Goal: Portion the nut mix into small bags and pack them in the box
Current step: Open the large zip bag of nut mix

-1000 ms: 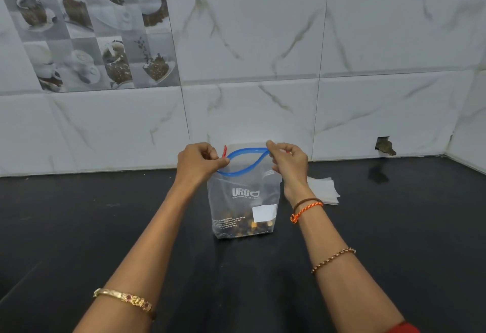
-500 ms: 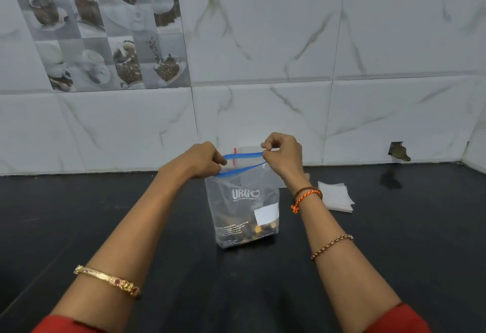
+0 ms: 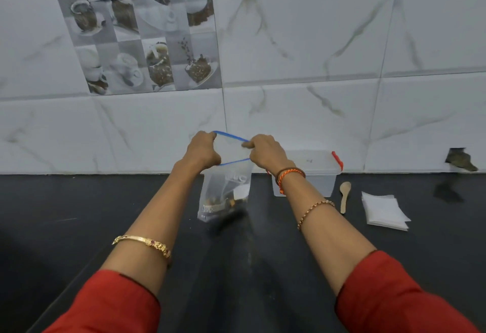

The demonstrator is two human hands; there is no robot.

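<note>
A clear zip bag of nut mix [image 3: 223,196] with a blue zip strip stands upright on the black counter [image 3: 79,227], nuts sitting at its bottom. My left hand [image 3: 202,151] grips the left end of its mouth and my right hand [image 3: 265,152] grips the right end; the mouth is pulled wide apart. A clear plastic box [image 3: 313,172] with red latches stands behind my right wrist against the wall. A small wooden spoon [image 3: 344,196] lies to its right. A stack of small white bags [image 3: 384,210] lies further right.
A white marbled tile wall [image 3: 315,69] rises right behind the counter. A dark hole in the wall [image 3: 460,161] shows at the far right.
The bag's mouth has been pulled open from nearly closed to a wide gap. The view has shifted, so the box and the spoon now show to the right.
</note>
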